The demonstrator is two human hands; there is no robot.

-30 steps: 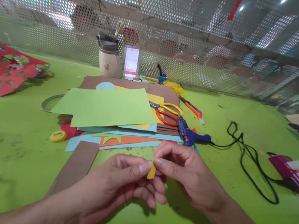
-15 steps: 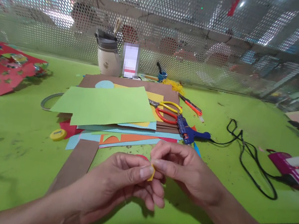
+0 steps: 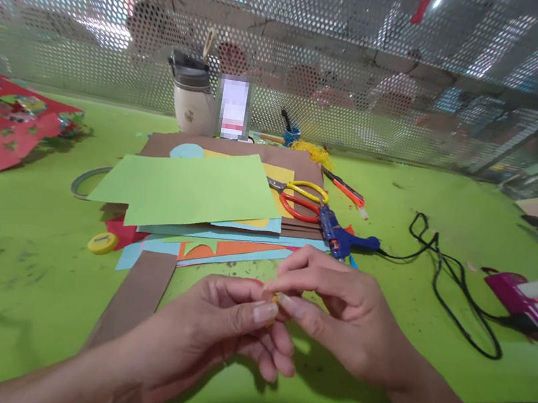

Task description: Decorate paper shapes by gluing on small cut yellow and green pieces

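Note:
Between thumb and fingers, my left hand point(image 3: 235, 324) pinches a small yellow piece of paper point(image 3: 275, 301), most of it hidden by the fingertips. The thumb and index finger of my right hand point(image 3: 334, 305) close on the upper end of the same piece. Both hands are just above the green table, near its front edge. Behind them lies a stack of coloured sheets, with a light green sheet point(image 3: 195, 187) on top. Scissors point(image 3: 302, 200) with one yellow and one red handle rest on the stack, beside a blue glue gun point(image 3: 342, 236).
A brown strip point(image 3: 139, 290) and a yellow round object point(image 3: 102, 243) lie left of my hands. A black cord point(image 3: 456, 303) loops at the right near a magenta-and-white device point(image 3: 527, 301). A tumbler point(image 3: 193, 99) stands before the perforated screen point(image 3: 324, 35). Red star-cut paper point(image 3: 23, 118) is far left.
My right hand has tilted, its fingers now arching higher over the yellow paper. Less of that piece shows than before. My left hand has barely moved.

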